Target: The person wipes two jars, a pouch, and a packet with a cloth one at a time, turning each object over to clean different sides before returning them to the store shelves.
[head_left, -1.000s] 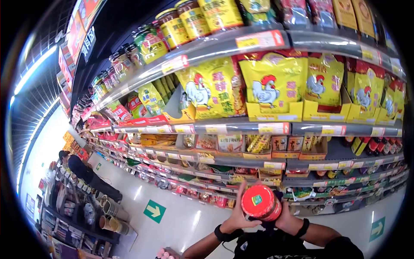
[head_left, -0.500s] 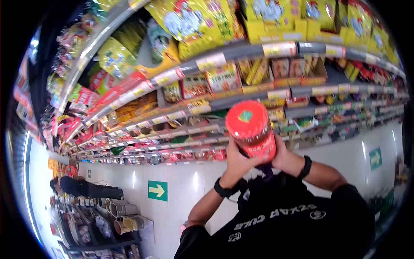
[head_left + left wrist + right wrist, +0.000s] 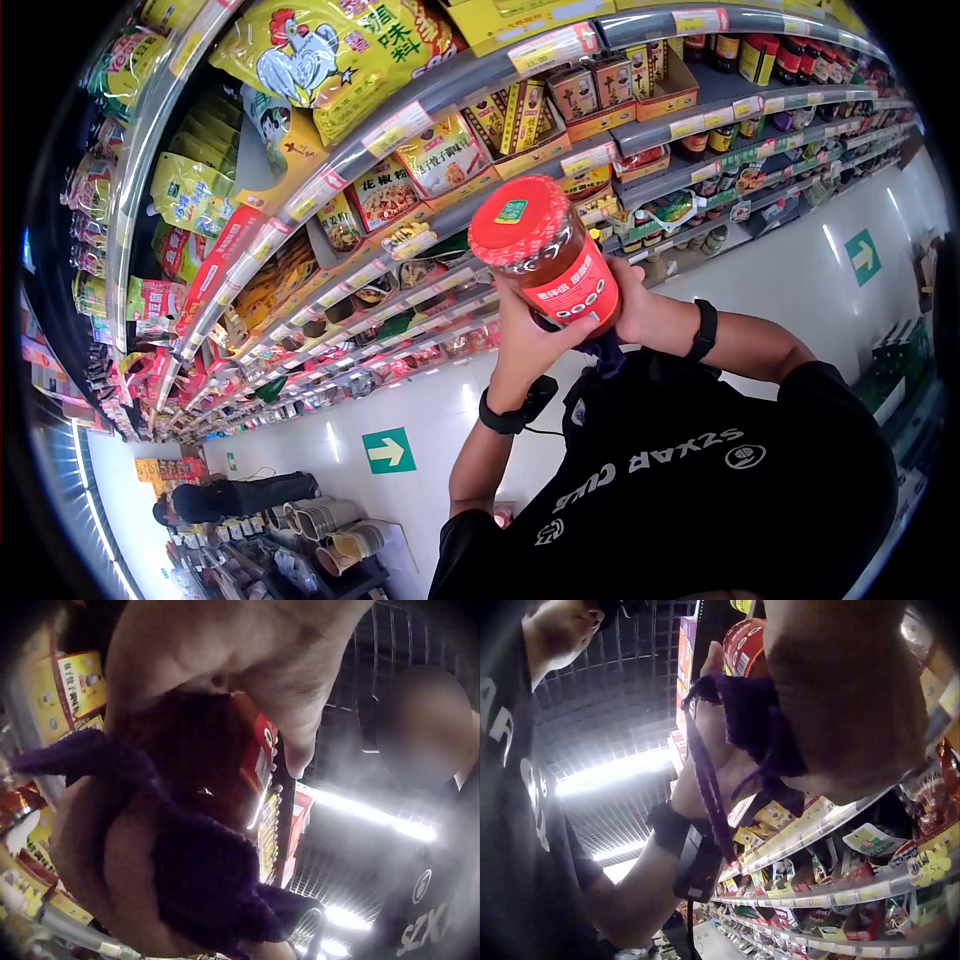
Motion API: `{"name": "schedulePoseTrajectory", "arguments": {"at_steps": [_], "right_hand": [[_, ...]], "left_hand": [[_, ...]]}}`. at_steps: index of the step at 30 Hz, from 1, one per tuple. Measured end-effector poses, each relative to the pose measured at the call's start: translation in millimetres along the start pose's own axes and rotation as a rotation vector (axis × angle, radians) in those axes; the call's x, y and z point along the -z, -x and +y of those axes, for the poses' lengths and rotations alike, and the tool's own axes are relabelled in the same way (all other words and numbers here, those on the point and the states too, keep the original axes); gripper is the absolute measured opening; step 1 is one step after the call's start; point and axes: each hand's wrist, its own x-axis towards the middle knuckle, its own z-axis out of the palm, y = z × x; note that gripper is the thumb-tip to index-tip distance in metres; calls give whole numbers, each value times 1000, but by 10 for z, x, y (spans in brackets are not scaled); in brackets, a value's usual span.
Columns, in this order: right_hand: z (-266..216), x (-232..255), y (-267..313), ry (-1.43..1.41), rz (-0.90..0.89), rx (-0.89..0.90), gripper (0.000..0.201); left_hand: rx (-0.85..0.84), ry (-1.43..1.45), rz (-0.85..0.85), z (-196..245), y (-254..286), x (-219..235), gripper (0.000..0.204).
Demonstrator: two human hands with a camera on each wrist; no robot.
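Note:
A glass jar with a red lid, a red label and dark brown contents is held tilted in front of the chest. My left hand grips it from the left, thumb across the label side. From the other side my right hand holds a purple cloth against the jar's lower part. In the left wrist view the cloth hangs in folds over the right hand's fingers, close below the glass. The right wrist view shows the cloth between both hands, with the jar's label partly hidden.
Store shelves packed with seasoning boxes, bottles and yellow bags curve past just beyond the jar. A person in dark clothes is further down the aisle near a low display rack. Green arrow signs mark the floor.
The view has tilted down, so the shelves shift upward and more of the black shirt shows. The jar has come up and left in view and tips over, its label now facing the camera.

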Motion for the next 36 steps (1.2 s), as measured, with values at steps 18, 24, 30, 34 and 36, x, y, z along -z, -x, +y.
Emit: {"name": "schedulePoseTrajectory", "arguments": {"at_steps": [18,24,30,34,36], "right_hand": [[-921,563,232,-193,-118,164,47],[-1151,739,303,-198,-240,198,48],[-1210,929,108,-271,-362,-276,54],[-1230,843,238,-247,-312,-353,62],[-1254,726,374,-208,-227,-296,65]], "left_hand": [[-9,132,284,-157,-354,-1020,71],[11,74,294,-337,-419,-1108,80],[30,165,119,-366,-500,-908,99],[101,200,77,-163,-565,-958,97],[152,195,59,-121,-560,-954,95]]}}
